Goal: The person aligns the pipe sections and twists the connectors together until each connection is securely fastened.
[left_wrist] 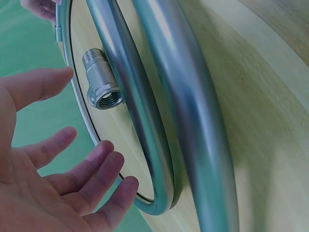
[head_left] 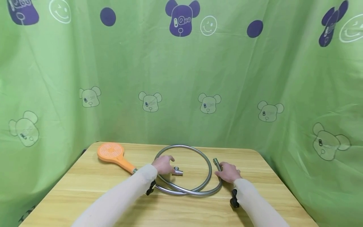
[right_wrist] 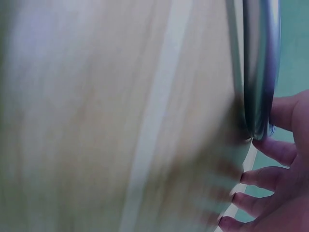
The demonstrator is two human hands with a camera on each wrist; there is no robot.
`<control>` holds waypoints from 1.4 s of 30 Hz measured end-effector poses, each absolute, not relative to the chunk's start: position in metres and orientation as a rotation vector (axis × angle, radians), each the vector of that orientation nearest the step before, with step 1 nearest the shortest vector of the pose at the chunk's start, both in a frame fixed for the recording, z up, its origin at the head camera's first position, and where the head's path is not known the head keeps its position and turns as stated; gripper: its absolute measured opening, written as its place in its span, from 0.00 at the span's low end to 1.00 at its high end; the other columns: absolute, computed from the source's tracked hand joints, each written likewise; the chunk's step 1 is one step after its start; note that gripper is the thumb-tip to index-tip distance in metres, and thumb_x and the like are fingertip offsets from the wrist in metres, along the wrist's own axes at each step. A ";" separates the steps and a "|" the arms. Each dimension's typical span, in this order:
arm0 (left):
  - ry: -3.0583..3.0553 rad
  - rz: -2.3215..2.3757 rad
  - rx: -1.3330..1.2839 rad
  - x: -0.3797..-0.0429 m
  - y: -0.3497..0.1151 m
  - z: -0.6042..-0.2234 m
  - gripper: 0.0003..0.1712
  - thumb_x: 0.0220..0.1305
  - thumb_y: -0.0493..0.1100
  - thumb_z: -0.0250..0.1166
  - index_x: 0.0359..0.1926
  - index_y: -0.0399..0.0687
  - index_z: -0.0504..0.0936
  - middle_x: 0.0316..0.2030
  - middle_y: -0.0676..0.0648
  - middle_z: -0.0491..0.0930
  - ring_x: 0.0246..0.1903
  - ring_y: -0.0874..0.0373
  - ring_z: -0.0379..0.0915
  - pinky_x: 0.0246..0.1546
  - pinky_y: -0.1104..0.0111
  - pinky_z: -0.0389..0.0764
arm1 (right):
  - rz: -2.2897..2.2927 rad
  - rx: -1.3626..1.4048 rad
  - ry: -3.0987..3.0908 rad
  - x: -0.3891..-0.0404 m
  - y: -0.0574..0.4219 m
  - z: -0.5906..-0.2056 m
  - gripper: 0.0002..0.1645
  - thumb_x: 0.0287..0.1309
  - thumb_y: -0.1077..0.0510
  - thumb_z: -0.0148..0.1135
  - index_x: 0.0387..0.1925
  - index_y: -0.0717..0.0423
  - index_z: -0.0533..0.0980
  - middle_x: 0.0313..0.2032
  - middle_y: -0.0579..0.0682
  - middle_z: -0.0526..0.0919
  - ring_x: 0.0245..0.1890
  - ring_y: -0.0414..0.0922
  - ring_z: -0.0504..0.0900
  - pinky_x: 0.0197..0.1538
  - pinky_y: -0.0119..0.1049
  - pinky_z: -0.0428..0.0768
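Note:
A grey metal shower hose (head_left: 210, 170) lies looped on the table, joined at the left to an orange shower head (head_left: 111, 152). My left hand (head_left: 164, 165) hovers at the left of the loop, fingers spread and apart. Just beyond its fingertips, a small chrome threaded fitting (left_wrist: 103, 79) lies inside the loop; in the left wrist view it sits beside the hose (left_wrist: 193, 96). At the right, my right hand (head_left: 229, 172) pinches the hose near its free end, below the metal end nut (head_left: 216, 160). Thumb and forefinger meet the hose (right_wrist: 260, 67) in the right wrist view.
The wooden table (head_left: 181, 214) ends at a back edge close behind the hose loop. A green printed curtain (head_left: 181, 69) hangs behind it and along both sides. Black wrist mounts (head_left: 234, 198) sit under the sleeves.

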State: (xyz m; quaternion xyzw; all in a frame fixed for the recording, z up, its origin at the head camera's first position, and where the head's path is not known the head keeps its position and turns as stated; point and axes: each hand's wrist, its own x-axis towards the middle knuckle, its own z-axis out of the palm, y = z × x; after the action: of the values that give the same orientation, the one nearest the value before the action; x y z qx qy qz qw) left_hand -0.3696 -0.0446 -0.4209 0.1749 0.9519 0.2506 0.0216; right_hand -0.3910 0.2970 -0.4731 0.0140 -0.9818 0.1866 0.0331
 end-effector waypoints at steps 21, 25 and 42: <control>2.952 0.773 0.546 -0.376 -0.048 -0.427 0.36 0.50 0.48 0.76 0.61 0.43 0.79 0.61 0.38 0.78 0.60 0.41 0.74 0.61 0.50 0.75 | 0.718 -0.050 -2.973 -0.391 0.285 -0.464 0.18 0.53 0.65 0.55 0.48 0.66 0.73 0.33 0.55 0.79 0.36 0.53 0.77 0.48 0.59 0.70; 2.939 0.776 0.524 -0.375 -0.049 -0.429 0.36 0.50 0.47 0.75 0.62 0.44 0.78 0.61 0.39 0.78 0.59 0.42 0.75 0.61 0.51 0.75 | 0.718 -0.063 -2.947 -0.393 0.281 -0.466 0.16 0.56 0.63 0.53 0.46 0.64 0.73 0.31 0.55 0.79 0.34 0.53 0.76 0.45 0.58 0.72; 2.944 0.798 0.511 -0.378 -0.052 -0.431 0.33 0.52 0.41 0.74 0.61 0.45 0.78 0.61 0.38 0.79 0.59 0.40 0.74 0.60 0.48 0.75 | 0.718 -0.022 -2.811 -0.398 0.276 -0.461 0.16 0.62 0.55 0.65 0.45 0.62 0.75 0.32 0.54 0.81 0.34 0.51 0.79 0.41 0.54 0.75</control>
State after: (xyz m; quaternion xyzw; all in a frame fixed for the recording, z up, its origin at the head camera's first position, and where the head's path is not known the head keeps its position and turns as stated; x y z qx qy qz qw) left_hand -0.3783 -0.0523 -0.4309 0.1652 0.9516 0.2579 0.0244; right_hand -0.3984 0.2763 -0.4610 -0.0077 -0.9619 0.2457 0.1197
